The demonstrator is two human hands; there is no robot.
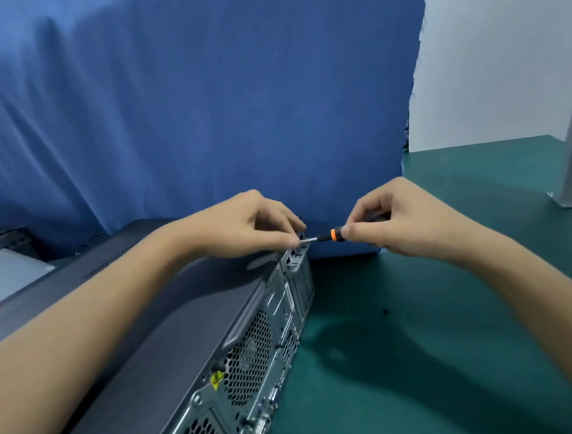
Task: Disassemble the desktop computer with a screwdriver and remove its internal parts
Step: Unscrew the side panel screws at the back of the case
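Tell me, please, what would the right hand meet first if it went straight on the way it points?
Probably the left hand, whose fingertips pinch the screwdriver shaft at the rear top corner of the computer; depth is unclear, so that corner might come first.

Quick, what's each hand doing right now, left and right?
Left hand: closed, pinching the screwdriver shaft near its tip, at the computer.
Right hand: closed, holding the screwdriver handle.
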